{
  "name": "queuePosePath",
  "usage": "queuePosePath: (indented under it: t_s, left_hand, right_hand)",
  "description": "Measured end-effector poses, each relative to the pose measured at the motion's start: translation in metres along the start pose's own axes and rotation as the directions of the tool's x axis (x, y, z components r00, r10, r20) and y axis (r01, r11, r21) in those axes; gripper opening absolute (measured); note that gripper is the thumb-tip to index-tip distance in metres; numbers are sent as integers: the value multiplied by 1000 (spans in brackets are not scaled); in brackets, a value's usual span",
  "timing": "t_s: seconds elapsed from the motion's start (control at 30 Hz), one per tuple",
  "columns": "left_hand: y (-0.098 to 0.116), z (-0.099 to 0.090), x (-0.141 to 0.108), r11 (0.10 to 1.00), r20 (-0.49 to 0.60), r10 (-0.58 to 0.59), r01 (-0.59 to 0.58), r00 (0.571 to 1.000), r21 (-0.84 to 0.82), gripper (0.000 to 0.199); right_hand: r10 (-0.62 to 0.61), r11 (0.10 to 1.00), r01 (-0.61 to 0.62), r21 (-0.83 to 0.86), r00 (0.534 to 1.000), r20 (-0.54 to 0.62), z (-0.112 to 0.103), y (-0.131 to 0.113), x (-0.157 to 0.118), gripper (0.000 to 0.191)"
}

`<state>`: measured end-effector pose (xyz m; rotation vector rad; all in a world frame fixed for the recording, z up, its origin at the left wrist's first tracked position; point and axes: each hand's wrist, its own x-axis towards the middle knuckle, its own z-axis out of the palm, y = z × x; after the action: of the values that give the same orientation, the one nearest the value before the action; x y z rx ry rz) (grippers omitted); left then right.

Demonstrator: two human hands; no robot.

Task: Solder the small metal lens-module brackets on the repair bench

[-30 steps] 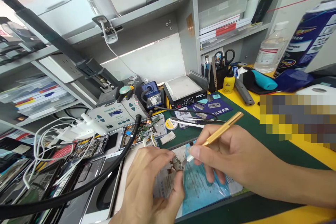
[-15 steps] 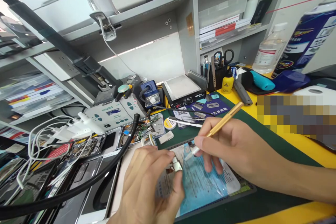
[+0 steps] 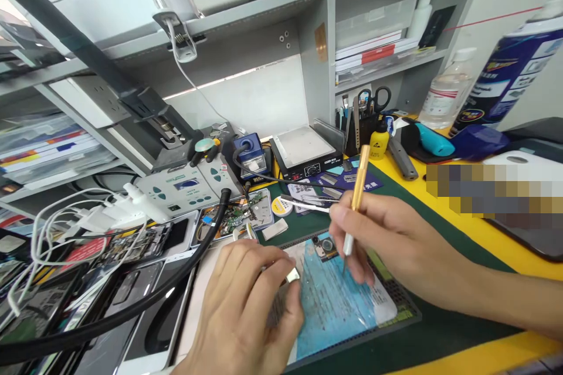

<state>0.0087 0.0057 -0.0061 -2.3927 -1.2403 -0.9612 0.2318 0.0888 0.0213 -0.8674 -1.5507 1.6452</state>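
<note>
My left hand [image 3: 246, 304] is closed, pinching a small shiny metal piece [image 3: 292, 275] between thumb and fingertips; most of the piece is hidden by the fingers. My right hand [image 3: 396, 234] grips a craft knife [image 3: 360, 179] with a gold handle and a silver collar. The knife stands nearly upright, its thin tip over the blue printed work pad [image 3: 325, 322], apart from the metal piece. I cannot tell whether the tip touches the pad. A small dark part with a round lens [image 3: 326, 246] lies on the pad's far edge, between the hands.
A black hose [image 3: 193, 272] crosses the left side over several phones. Beyond the pad lie a tray of circuit boards [image 3: 264, 217] and white tweezers [image 3: 308, 207]. A heating plate [image 3: 303, 149] stands behind. A yellow bottle [image 3: 379, 143] and a spray can [image 3: 505, 79] stand at the right.
My right hand has swung the knife upright and shifted its tip right, away from the metal piece. My left hand keeps its pinch. The lens part shows more fully, and the view has shifted slightly.
</note>
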Motion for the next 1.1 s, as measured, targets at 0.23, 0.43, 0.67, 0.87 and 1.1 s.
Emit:
queuePosePath:
  t_s: [0.23, 0.43, 0.67, 0.87, 1.1]
  left_hand:
    - [-4, 0, 3, 999, -4, 41, -41, 999, 5, 25]
    - [-7, 2, 2, 996, 40, 91, -90, 995, -26, 25]
    - [-6, 1, 8, 991, 113, 132, -128, 985, -40, 20]
    - [-5, 2, 1, 998, 223, 39, -28, 974, -52, 28]
    - [-4, 3, -3, 994, 208, -111, 113, 972, 2, 30]
  right_hand:
    - [-9, 993, 31, 110, 981, -193, -15, -8, 18, 43]
    - [26, 988, 1, 157, 984, -175, -15, -8, 21, 41]
    - [30, 985, 5, 171, 979, -201, -13, -12, 22, 39]
    - [23, 978, 16, 206, 982, -185, -14, -8, 23, 38]
    - [32, 980, 6, 201, 983, -183, -14, -8, 22, 37]
